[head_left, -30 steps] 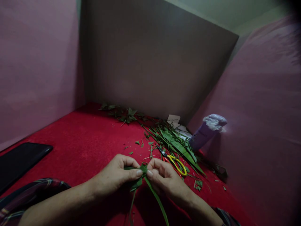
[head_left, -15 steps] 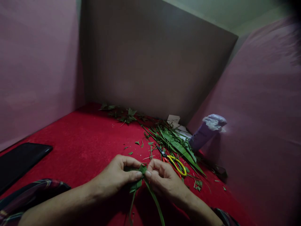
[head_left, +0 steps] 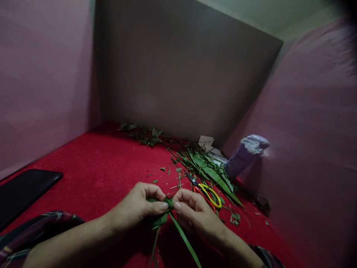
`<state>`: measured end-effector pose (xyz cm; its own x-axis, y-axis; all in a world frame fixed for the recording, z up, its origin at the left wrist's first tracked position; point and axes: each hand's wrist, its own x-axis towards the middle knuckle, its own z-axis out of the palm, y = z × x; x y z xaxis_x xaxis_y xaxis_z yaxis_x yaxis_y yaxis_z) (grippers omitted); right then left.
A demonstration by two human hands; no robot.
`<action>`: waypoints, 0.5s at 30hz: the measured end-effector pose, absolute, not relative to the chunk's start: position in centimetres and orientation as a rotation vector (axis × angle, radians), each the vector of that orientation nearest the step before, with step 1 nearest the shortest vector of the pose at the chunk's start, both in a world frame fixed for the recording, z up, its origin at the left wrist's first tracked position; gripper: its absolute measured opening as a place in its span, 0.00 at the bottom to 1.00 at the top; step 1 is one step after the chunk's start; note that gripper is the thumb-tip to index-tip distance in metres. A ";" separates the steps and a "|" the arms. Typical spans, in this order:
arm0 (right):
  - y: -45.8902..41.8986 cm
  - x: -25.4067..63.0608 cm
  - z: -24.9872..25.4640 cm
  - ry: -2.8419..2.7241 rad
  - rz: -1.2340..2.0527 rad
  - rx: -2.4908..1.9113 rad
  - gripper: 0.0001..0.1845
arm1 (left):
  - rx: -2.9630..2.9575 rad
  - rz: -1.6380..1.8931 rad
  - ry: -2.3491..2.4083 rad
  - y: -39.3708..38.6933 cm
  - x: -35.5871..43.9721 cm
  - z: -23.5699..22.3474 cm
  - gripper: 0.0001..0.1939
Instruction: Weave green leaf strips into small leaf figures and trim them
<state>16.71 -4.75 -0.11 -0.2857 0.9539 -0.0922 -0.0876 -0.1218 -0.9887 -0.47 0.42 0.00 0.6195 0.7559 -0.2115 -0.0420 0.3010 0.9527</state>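
Note:
Between my hands is a small folded green leaf piece (head_left: 169, 202) with a loop at its top, and long narrow leaf strips trail down from it. My left hand (head_left: 141, 203) pinches it between thumb and fingers from the left. My right hand (head_left: 192, 210) has its thumb and fingertips closed at the right side of the piece; whatever sits between those tips is too small to make out. One broad leaf strip (head_left: 185, 238) hangs down to the right below the fold. Scissors (head_left: 206, 191) with yellow and red handles lie just beyond my right hand.
A heap of long green leaves (head_left: 209, 169) lies behind the scissors, beside a purple packet (head_left: 242, 156) with clear plastic on top. White cards (head_left: 206, 141) stand near the back wall. Leafy sprigs (head_left: 153, 137) lie at the back. A black flat device (head_left: 26, 191) lies at left.
My right hand's fingertips have shifted slightly away from the folded leaf. The trailing strip has swung a little to the right. The loop on top now shows more openly.

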 end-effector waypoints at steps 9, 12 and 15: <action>-4.7 16.4 0.1 -1.261 1.470 -1.139 0.18 | 1.181 0.561 0.714 0.3 -0.4 -0.3 0.17; -4.8 16.3 0.2 -1.243 1.451 -1.162 0.19 | 1.194 0.537 0.715 0.3 -0.2 -0.4 0.19; -4.8 16.3 0.1 -1.243 1.455 -1.169 0.20 | 1.208 0.536 0.740 0.3 -0.2 -0.3 0.20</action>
